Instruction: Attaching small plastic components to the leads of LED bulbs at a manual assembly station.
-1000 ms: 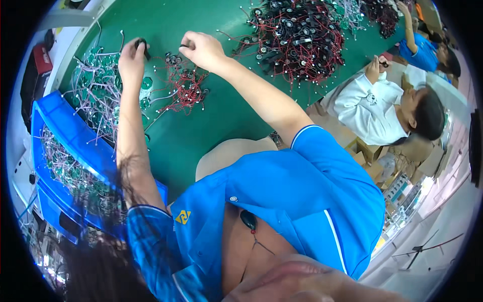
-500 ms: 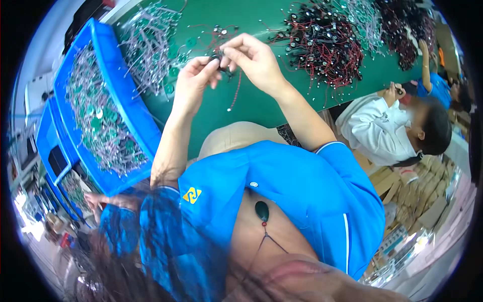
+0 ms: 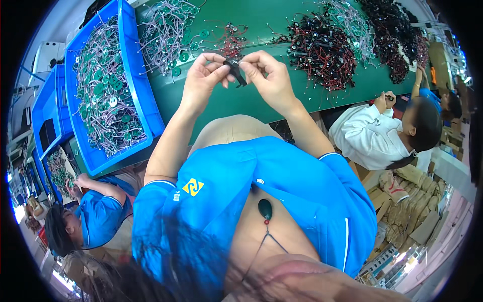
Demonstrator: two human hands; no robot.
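Note:
Above the green table, my two hands meet in front of my lap. My left hand (image 3: 202,83) pinches a small black piece (image 3: 234,69) between thumb and fingers; two thin prongs stick out at its lower end. At the piece's upper right end, the thumb and forefinger of my right hand (image 3: 271,79) are pressed together. Something small and pale shows at those fingertips, too small to name. Just beyond my hands lies a little heap of red wires (image 3: 232,39). To its left is a loose pile of pale wires with green discs (image 3: 168,32).
A blue bin (image 3: 132,83) full of green discs and pale wires stands at my left. Heaps of black parts with red wires (image 3: 322,53) and of pale wires (image 3: 354,30) lie right on the table (image 3: 214,103). Co-workers sit at my left (image 3: 103,214) and right (image 3: 375,131).
The red wire that hung below my hands no longer shows there. The black piece is now in plain view between my hands, which have shifted slightly right. My view has turned a little.

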